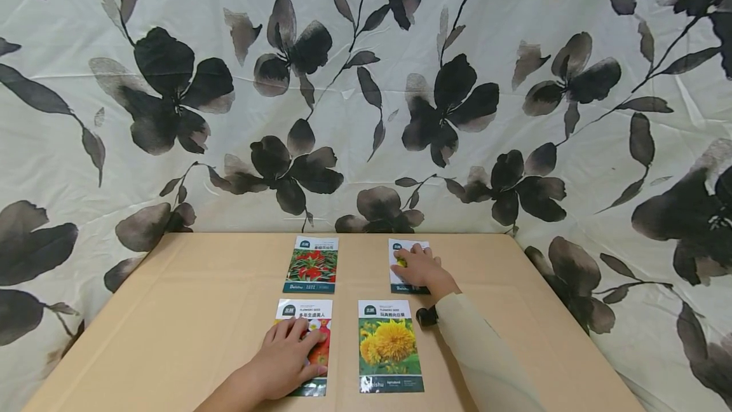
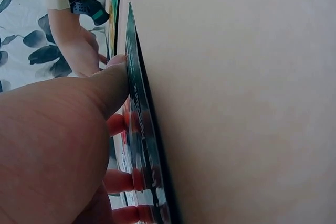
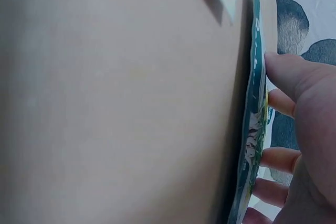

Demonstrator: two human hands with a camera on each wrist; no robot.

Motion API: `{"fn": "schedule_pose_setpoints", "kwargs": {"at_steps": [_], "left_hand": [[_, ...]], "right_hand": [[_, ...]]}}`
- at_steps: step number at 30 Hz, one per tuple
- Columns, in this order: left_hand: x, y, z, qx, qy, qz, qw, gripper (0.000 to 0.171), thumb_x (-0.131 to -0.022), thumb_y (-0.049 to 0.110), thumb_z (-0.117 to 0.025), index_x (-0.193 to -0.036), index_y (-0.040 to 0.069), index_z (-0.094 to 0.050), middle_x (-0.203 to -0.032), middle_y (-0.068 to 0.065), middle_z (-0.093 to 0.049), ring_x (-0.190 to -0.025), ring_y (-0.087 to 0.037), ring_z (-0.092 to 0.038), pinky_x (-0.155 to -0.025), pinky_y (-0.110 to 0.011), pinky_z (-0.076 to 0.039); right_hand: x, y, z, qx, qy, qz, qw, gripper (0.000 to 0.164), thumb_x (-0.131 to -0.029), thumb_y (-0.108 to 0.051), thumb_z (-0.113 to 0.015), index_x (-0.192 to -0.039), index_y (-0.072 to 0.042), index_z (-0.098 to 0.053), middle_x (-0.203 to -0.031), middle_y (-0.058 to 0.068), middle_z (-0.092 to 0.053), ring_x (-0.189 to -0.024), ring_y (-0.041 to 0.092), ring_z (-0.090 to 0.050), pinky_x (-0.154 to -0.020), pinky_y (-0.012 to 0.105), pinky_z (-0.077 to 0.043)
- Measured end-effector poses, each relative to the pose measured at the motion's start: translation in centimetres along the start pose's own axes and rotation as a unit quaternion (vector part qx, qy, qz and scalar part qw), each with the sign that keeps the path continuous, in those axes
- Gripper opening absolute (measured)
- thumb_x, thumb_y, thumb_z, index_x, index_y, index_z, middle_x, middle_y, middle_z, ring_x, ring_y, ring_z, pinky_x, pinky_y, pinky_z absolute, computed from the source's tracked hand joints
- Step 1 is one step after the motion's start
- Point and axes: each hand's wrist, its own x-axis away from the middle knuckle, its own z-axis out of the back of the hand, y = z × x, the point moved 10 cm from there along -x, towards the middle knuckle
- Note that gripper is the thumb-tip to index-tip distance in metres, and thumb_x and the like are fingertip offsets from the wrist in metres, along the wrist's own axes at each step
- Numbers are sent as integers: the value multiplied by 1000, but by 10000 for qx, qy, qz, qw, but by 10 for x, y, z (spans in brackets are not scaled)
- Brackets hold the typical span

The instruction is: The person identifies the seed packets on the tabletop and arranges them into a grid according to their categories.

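Four flower seed packets lie in two rows. My left hand [image 1: 284,358] rests with spread fingers on the front left packet [image 1: 303,308], whose red flower picture it partly covers. In the left wrist view its thumb and fingertips touch the face of that packet [image 2: 137,103]. Farther off, my right hand [image 1: 422,267] lies over the back right packet [image 1: 398,248], hiding most of its picture. The right wrist view has the thumb and fingertips against this packet's face [image 3: 255,72].
A packet with red flowers [image 1: 311,266] is at the back left, and one with yellow blooms [image 1: 391,345] at the front right. All lie on a light wooden table [image 1: 189,310]. Behind hangs a white cloth [image 1: 366,126] with dark flowers. A black wrist device [image 1: 426,316] sits on the right wrist.
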Motion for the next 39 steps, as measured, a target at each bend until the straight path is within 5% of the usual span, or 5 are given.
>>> {"fn": "schedule_pose_setpoints", "kwargs": {"at_steps": [20, 28, 39], "left_hand": [[2, 1, 1, 8, 83, -43, 10000, 61, -89, 62, -67, -133, 20, -62, -130, -11, -49, -128, -42, -40, -107, -69, -31], [0, -5, -6, -43, 397, -227, 9989, 68, -90, 75, -54, -133, 23, -62, -129, -10, -49, -126, -41, -40, -104, -70, -32], [2, 0, 1, -2, 66, -74, 10000, 61, -90, 62, -66, -134, 20, -61, -131, -11, -49, -128, -42, -39, -106, -70, -31]], "right_hand": [[-2, -21, -4, 96, 2, 202, 9997, 55, -101, -56, -56, -150, -32, -51, -151, 14, -45, -128, 37, -41, -98, 57, -38], [-3, -25, -5, 95, -30, 183, 9998, 56, -100, -57, -55, -151, -33, -51, -152, 14, -44, -130, 38, -40, -100, 58, -36], [-3, -34, -5, 105, 7, 272, 9996, 56, -100, -57, -56, -150, -32, -51, -152, 13, -45, -129, 36, -42, -99, 57, -37]]}}
